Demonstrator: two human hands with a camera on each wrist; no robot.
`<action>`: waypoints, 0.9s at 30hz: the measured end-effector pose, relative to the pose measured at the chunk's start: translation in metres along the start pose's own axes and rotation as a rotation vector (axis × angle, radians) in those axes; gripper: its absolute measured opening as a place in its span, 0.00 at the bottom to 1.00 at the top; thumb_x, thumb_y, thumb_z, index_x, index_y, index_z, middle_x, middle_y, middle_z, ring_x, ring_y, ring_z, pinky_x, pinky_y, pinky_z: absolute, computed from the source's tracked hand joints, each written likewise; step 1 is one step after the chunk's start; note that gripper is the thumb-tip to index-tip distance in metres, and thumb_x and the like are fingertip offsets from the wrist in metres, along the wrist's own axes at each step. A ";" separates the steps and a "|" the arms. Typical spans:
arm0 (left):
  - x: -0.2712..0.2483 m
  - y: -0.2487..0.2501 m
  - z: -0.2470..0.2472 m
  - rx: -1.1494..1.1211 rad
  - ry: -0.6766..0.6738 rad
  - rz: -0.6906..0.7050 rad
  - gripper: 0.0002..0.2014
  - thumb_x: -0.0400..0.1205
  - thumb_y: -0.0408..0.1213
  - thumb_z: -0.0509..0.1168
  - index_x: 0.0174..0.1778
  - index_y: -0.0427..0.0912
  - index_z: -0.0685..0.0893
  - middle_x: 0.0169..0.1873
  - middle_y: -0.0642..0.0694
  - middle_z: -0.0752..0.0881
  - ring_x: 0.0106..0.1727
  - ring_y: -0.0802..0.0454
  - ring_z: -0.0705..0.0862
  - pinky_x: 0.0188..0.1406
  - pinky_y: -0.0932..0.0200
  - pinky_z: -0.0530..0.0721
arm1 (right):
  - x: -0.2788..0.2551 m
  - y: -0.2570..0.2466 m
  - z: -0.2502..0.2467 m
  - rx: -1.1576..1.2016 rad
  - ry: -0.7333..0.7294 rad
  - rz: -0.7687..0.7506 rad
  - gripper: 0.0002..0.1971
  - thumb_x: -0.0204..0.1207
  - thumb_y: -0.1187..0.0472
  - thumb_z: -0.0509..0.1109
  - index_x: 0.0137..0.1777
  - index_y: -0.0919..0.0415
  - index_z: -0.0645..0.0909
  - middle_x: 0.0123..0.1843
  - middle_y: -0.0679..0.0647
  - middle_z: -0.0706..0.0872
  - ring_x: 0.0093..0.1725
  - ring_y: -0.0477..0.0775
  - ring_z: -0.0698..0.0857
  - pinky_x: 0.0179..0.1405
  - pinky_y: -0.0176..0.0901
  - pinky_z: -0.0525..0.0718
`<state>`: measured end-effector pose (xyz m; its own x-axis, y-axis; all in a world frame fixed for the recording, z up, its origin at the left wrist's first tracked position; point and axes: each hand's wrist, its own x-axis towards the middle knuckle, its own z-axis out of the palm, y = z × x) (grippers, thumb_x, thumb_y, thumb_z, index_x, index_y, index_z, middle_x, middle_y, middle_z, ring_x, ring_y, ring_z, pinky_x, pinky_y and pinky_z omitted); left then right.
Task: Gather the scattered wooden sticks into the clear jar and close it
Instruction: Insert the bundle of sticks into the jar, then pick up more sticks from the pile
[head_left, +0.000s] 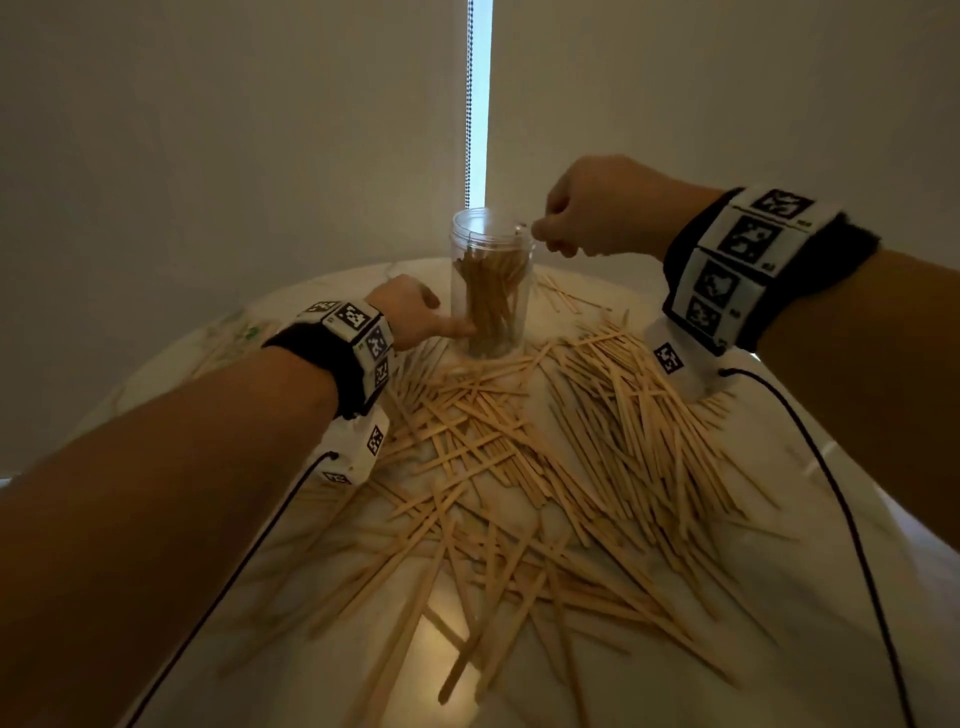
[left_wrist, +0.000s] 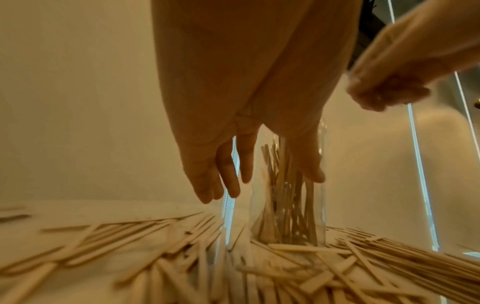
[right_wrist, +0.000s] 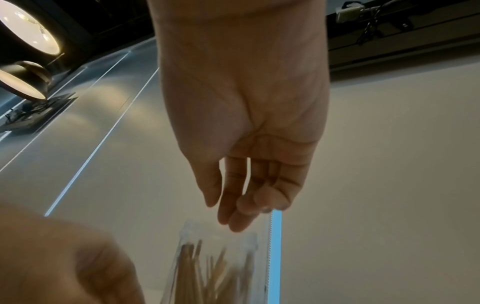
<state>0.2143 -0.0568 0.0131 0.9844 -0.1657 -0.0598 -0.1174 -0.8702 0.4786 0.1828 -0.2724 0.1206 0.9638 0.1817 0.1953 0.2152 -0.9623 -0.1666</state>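
A clear jar (head_left: 491, 283) stands upright and uncapped at the far side of a round pale table (head_left: 831, 597), partly filled with wooden sticks standing on end inside it. The left hand (head_left: 415, 312) is at the jar's lower left side; in the left wrist view its fingers (left_wrist: 228, 176) are straight and slightly spread, the thumb lying against the jar wall, and whether the other fingers touch the jar I cannot tell. The right hand (head_left: 597, 208) hovers just right of the jar's open rim; the right wrist view shows its fingers (right_wrist: 233, 205) loosely bent and close together above the mouth, holding nothing visible. A large heap of scattered sticks (head_left: 519, 467) covers the table in front of the jar.
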 end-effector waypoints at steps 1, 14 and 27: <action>-0.013 -0.003 -0.005 0.043 -0.009 0.015 0.39 0.76 0.65 0.71 0.75 0.38 0.81 0.70 0.42 0.84 0.68 0.44 0.82 0.65 0.53 0.77 | -0.015 0.004 0.003 -0.007 -0.069 0.038 0.16 0.83 0.50 0.68 0.44 0.60 0.89 0.39 0.53 0.92 0.36 0.50 0.87 0.40 0.45 0.86; -0.140 -0.057 -0.009 0.463 -0.216 -0.152 0.39 0.71 0.77 0.63 0.52 0.40 0.84 0.47 0.44 0.87 0.51 0.47 0.84 0.46 0.56 0.78 | -0.156 0.044 0.061 -0.324 -0.519 0.340 0.37 0.73 0.24 0.60 0.36 0.63 0.79 0.33 0.52 0.81 0.40 0.53 0.82 0.57 0.48 0.82; -0.164 -0.035 0.016 0.391 -0.239 0.028 0.31 0.75 0.61 0.75 0.68 0.45 0.81 0.60 0.49 0.85 0.61 0.48 0.83 0.63 0.55 0.81 | -0.156 0.016 0.080 -0.026 -0.493 0.356 0.17 0.76 0.50 0.77 0.34 0.62 0.82 0.32 0.54 0.87 0.29 0.50 0.85 0.30 0.40 0.82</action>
<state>0.0550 -0.0067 -0.0076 0.9277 -0.2542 -0.2734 -0.2295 -0.9660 0.1195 0.0486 -0.2997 0.0100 0.9365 -0.0854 -0.3401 -0.1315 -0.9847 -0.1148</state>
